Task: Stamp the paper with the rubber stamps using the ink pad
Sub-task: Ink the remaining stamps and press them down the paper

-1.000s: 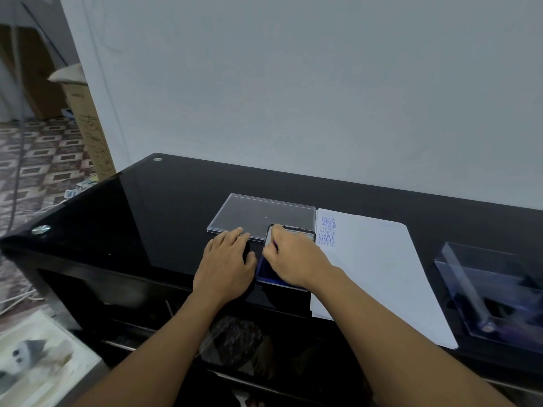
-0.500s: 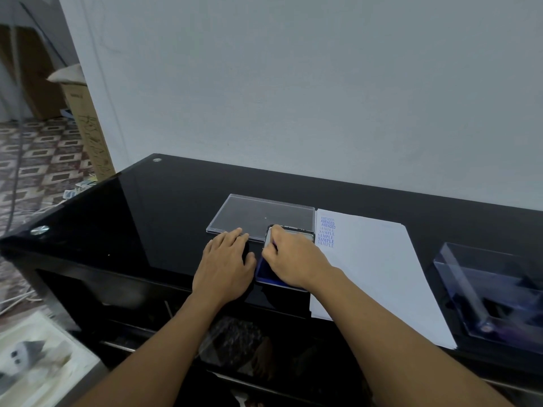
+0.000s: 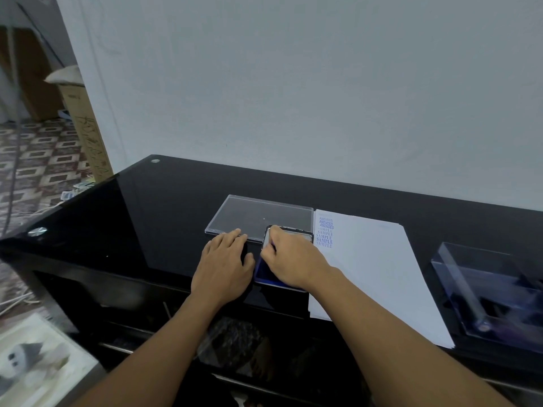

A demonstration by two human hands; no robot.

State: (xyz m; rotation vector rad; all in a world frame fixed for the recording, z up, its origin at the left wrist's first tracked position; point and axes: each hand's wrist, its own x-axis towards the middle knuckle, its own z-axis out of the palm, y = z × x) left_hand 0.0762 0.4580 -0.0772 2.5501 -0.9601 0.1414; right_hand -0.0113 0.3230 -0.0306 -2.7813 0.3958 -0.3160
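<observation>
Mid-frame, the right hand (image 3: 291, 259) pinches a stamp (image 3: 266, 241) over the blue ink pad (image 3: 262, 274). The left hand (image 3: 223, 265) lies flat just left of it on the black table (image 3: 147, 215). A clear lid (image 3: 258, 214) lies above, and the paper (image 3: 376, 274) with blue prints to the right.

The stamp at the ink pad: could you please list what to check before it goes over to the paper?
1. Grip of the right hand on the stamp: ok.
2. Stamp face inked on the ink pad: cannot tell, the hand hides it.
3. Flat rest of the left hand beside the pad: ok.
4. Blank space on the paper below the prints: ok.
5. Position of the lid, off the path to the paper: ok.
</observation>
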